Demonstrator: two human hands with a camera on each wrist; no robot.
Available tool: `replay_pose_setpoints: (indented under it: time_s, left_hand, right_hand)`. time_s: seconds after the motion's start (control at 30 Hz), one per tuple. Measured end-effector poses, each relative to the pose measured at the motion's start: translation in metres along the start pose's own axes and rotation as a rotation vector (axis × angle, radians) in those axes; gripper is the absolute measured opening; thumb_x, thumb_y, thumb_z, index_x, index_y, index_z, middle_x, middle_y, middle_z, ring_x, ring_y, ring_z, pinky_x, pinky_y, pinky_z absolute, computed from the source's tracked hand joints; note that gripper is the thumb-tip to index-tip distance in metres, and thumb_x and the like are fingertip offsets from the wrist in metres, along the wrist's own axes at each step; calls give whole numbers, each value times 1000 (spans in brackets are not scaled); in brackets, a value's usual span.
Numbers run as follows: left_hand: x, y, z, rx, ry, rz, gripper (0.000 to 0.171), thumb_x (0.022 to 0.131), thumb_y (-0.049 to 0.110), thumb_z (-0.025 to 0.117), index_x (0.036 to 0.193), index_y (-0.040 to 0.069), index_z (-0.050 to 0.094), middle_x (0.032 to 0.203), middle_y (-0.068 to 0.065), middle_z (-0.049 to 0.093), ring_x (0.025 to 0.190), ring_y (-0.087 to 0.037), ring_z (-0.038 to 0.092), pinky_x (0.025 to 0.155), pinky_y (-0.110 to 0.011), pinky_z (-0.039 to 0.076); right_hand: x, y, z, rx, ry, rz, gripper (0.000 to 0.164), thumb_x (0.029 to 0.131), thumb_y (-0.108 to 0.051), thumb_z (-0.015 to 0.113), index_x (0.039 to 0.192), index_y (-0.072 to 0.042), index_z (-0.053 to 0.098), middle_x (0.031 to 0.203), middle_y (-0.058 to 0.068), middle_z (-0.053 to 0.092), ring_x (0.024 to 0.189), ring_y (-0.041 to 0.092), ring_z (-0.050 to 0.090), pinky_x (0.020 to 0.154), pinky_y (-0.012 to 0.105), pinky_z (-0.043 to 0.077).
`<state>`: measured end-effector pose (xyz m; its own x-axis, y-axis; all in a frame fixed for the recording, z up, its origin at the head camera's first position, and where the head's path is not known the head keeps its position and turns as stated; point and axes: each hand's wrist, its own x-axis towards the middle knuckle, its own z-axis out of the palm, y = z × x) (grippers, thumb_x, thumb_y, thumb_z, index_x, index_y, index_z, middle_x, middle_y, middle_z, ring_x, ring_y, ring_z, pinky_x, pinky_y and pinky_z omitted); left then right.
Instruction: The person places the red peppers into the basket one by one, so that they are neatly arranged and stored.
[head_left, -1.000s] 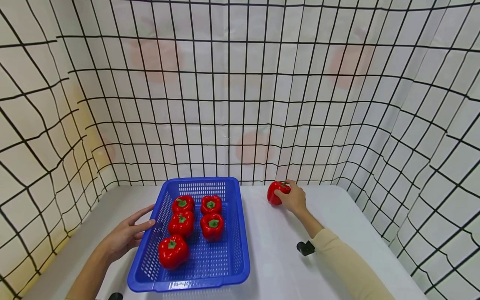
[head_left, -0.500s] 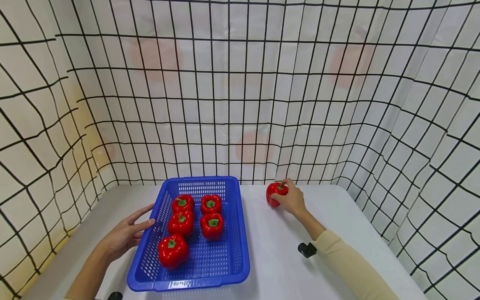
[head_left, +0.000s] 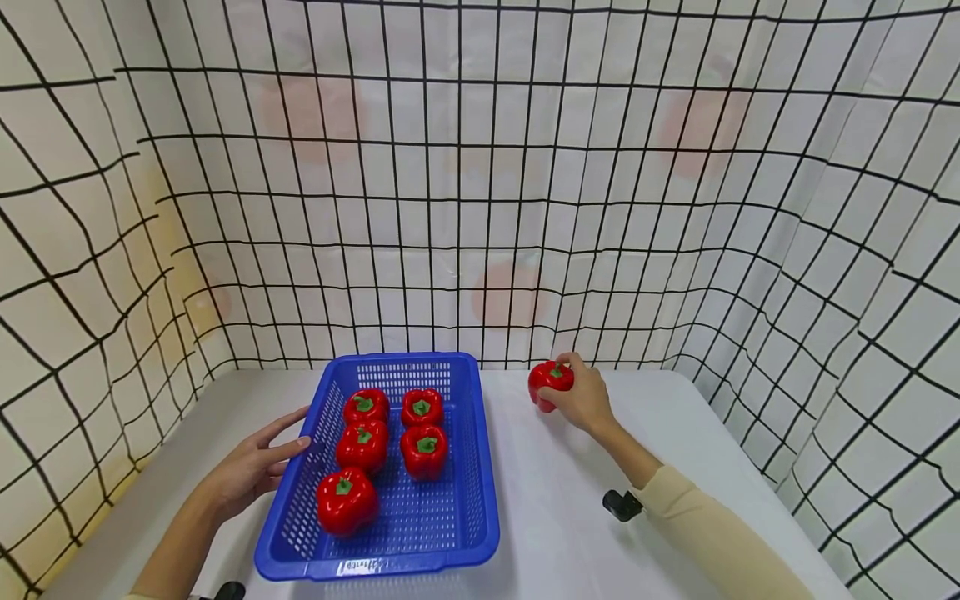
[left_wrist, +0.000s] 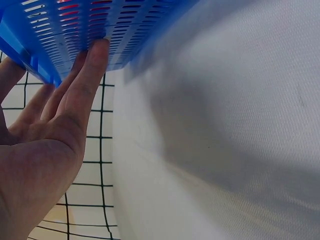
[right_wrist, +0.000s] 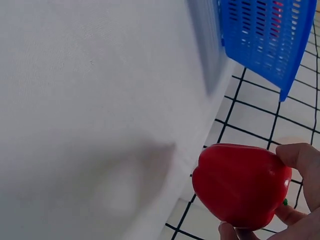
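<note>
My right hand [head_left: 587,402] grips a red bell pepper [head_left: 551,382] with a green stem, to the right of the blue basket [head_left: 489,500]. In the right wrist view the held pepper [right_wrist: 240,185] shows between thumb and fingers, apart from the white surface. Several more red bell peppers stand inside the basket, among them one near its front left [head_left: 347,504] and one further right [head_left: 424,454]. My left hand [head_left: 243,475] is at the basket's left side with fingers extended; the left wrist view shows fingertips [left_wrist: 99,50] against the slotted wall.
A white table surface [head_left: 547,517] lies under the basket. White walls with a black grid [head_left: 487,208] enclose the back and both sides. Small black devices sit at the right wrist [head_left: 622,505] and left wrist [head_left: 230,591].
My right hand has shifted slightly left with the bell pepper in its grip. The left hand and the basket stay where they were.
</note>
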<state>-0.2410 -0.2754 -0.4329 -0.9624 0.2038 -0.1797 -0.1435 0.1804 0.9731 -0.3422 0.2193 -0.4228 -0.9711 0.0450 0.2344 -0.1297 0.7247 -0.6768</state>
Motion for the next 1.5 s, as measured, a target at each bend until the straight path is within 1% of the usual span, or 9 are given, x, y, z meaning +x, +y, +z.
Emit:
replay_pose_setpoints:
  time_s: [0.1, 0.2, 0.37, 0.57, 0.67, 0.93, 1.07, 1.33, 1.5]
  left_hand:
    - [0, 0, 0, 1, 0, -1, 81, 102, 35, 60, 165, 19, 11, 143, -23, 58, 104, -34, 75, 87, -43, 61]
    - [0, 0, 0, 1, 0, -5, 81, 102, 35, 60, 165, 19, 11, 144, -23, 58, 105, -34, 75, 87, -43, 61]
    - [-1, 1, -1, 8, -9, -1, 81, 102, 36, 59, 165, 18, 10, 142, -22, 60, 104, -33, 75, 87, -42, 61]
    - [-2, 2, -1, 7, -19, 2, 81, 103, 35, 59, 165, 18, 9, 141, -21, 61, 104, -33, 75, 88, -43, 61]
    - [-1, 3, 0, 11, -17, 3, 81, 103, 36, 59, 165, 18, 10, 141, -21, 61, 105, -33, 75, 88, -43, 61]
    - [0, 3, -1, 19, -34, 11, 81, 103, 36, 58, 164, 17, 8, 138, -19, 64, 104, -33, 75, 87, -43, 61]
    - [0, 2, -2, 19, -37, 11, 81, 103, 36, 57, 164, 17, 8, 137, -18, 65, 104, -33, 75, 88, -43, 61]
    - [-1, 2, -2, 21, -44, 18, 80, 104, 35, 57, 164, 17, 8, 138, -19, 64, 104, -33, 75, 88, -44, 61]
    - [0, 1, -3, 22, -51, 16, 80, 104, 36, 56, 165, 18, 7, 140, -20, 62, 105, -33, 75, 88, -44, 61]
  right_hand:
    - [-2, -4, -3, 2, -7, -14, 74, 80, -23, 79, 144, -9, 45, 137, 25, 54, 128, 44, 50, 92, 56, 58]
    - [-3, -9, -6, 1, -15, -25, 80, 79, -24, 80, 148, -7, 43, 138, 26, 53, 128, 45, 50, 92, 57, 58]
    - [-7, -18, -9, -6, -41, -41, 84, 79, -24, 81, 150, -1, 42, 140, 27, 52, 128, 46, 51, 92, 57, 58]
    - [-12, -27, -16, -17, -66, -83, 76, 78, -23, 82, 141, 5, 51, 136, 26, 57, 125, 46, 54, 90, 55, 59]
    - [-14, -31, -20, -13, -80, -92, 71, 79, -24, 82, 138, 5, 55, 134, 25, 59, 123, 45, 56, 90, 54, 59]
    - [-21, -46, -29, 2, -103, -123, 67, 79, -27, 82, 134, 3, 58, 130, 23, 62, 120, 43, 58, 88, 52, 61]
    - [-25, -57, -33, 25, -121, -145, 67, 79, -27, 83, 134, 2, 58, 129, 21, 63, 118, 41, 60, 87, 50, 61]
    - [-36, -84, -36, 14, -160, -153, 70, 78, -28, 85, 137, -2, 58, 127, 17, 63, 116, 36, 59, 83, 44, 62]
    - [-43, -99, -37, 27, -189, -178, 69, 78, -29, 86, 136, -3, 59, 125, 14, 64, 113, 33, 61, 80, 40, 63]
